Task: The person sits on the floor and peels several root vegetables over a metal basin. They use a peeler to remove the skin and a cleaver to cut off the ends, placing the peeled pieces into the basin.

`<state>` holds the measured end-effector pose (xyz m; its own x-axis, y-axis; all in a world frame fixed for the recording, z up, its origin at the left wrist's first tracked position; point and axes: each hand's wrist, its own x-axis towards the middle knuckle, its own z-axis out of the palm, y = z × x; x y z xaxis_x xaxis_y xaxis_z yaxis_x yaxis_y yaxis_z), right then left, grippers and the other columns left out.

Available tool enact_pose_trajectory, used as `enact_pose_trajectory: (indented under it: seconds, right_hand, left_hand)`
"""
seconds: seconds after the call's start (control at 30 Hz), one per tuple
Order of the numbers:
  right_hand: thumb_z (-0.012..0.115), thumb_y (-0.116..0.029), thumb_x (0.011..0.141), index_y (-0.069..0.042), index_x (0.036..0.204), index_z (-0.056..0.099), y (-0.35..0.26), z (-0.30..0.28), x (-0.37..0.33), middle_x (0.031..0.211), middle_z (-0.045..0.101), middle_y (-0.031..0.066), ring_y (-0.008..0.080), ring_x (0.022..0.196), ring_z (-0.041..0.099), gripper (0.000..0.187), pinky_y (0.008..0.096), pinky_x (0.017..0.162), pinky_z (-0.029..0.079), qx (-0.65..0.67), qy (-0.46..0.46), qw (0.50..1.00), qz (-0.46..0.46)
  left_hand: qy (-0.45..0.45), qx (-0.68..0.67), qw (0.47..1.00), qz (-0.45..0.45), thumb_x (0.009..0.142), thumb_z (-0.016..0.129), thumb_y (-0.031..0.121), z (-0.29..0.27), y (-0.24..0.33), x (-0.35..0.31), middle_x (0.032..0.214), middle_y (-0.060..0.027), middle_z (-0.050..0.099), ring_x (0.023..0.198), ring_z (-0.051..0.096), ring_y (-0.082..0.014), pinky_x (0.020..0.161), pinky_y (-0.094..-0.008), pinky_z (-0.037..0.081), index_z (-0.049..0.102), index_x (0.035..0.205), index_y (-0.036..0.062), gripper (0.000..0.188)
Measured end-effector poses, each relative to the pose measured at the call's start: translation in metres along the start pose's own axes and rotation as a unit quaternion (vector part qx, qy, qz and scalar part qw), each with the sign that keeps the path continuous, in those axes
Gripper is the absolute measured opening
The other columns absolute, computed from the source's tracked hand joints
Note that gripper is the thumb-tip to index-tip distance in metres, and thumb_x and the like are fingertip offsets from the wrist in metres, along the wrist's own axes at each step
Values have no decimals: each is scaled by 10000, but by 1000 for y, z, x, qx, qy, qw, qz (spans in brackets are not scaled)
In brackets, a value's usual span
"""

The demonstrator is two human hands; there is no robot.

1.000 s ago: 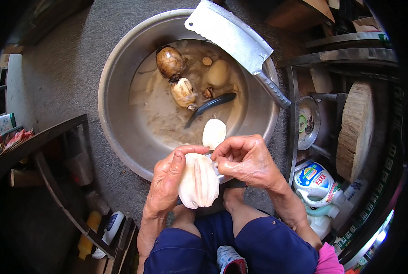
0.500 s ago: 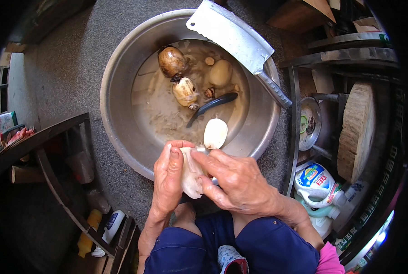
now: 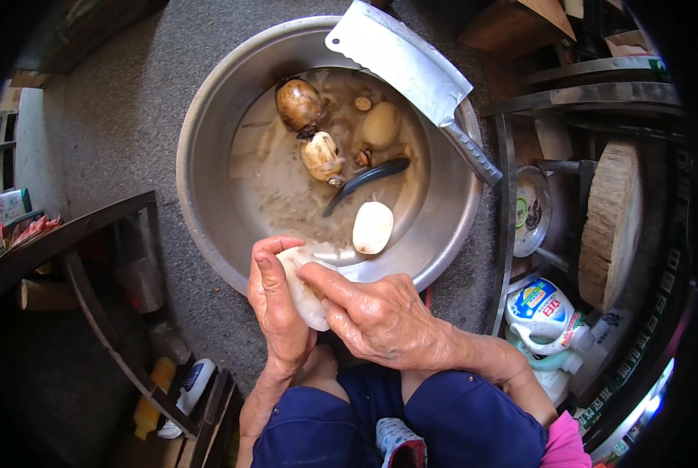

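A pale peeled lotus root (image 3: 306, 300) rests in my left hand (image 3: 277, 304), whose fingers wrap round it at the near rim of the metal basin (image 3: 208, 226). Across its top, the curled fingers of my right hand (image 3: 384, 320) press against it; whether they also hold something small is hidden. Murky water in the basin holds an unpeeled brown lotus root (image 3: 298, 105) joined to a partly peeled segment (image 3: 321, 156). Another pale piece (image 3: 381, 126) lies at the right, and a white peeled segment (image 3: 372, 228) sits near my hands. A black curved handle (image 3: 368, 184) slants between them.
A cleaver (image 3: 407, 66) lies across the basin's far right rim, its handle pointing outward. Shelving at the right holds a detergent jug (image 3: 544, 312), a metal bowl (image 3: 531, 214) and a thick round wooden board (image 3: 610, 226). A dark frame (image 3: 107, 335) with bottles stands at the left.
Both hands have shifted a little left with the lotus root, which now slants more to the left. The loose pieces in the basin keep their places.
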<state>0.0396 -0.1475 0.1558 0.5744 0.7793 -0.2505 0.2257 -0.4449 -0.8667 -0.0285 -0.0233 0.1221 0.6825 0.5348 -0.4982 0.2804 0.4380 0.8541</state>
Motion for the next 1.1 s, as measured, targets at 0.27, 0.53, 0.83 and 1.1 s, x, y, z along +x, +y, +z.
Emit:
enact_pose_trajectory:
  seconds: [0.27, 0.53, 0.83, 1.1]
  right_hand:
    - [573, -121, 834, -45, 908, 633, 0, -1, -13, 621, 600, 172, 359, 584, 633, 122, 443, 547, 505, -26, -133, 990, 29]
    - [624, -36, 831, -26, 861, 627, -2, -36, 1, 643, 615, 117, 263, 506, 614, 31, 365, 501, 485, 72, 133, 984, 92]
    - [753, -7, 685, -10, 933, 725, -3, -24, 19, 836, 682, 105, 228, 713, 688, 250, 313, 613, 553, -39, 238, 956, -170]
    - [701, -31, 701, 5, 835, 708, -7, -36, 13, 822, 690, 149, 281, 694, 674, 138, 346, 623, 550, 67, 178, 981, -47]
  left_hand:
    - [25, -80, 995, 52, 1025, 355, 552, -8, 2, 13, 960, -80, 572, 857, 572, -140, 764, -265, 488, 533, 1102, 41, 547]
    - [-114, -189, 975, 44, 916, 485, 637, -14, -1, 12, 1048, -112, 560, 934, 597, -238, 684, -387, 586, 477, 1162, 92, 599]
    - [-150, -64, 965, 203, 735, 689, 632, -9, -4, 7, 1100, -166, 622, 1052, 601, -258, 926, -389, 484, 596, 1128, 16, 737]
    - [-194, 134, 894, 381, 500, 796, 595, -12, -6, 13, 1031, -172, 662, 940, 636, -288, 843, -378, 503, 610, 1147, 9, 892]
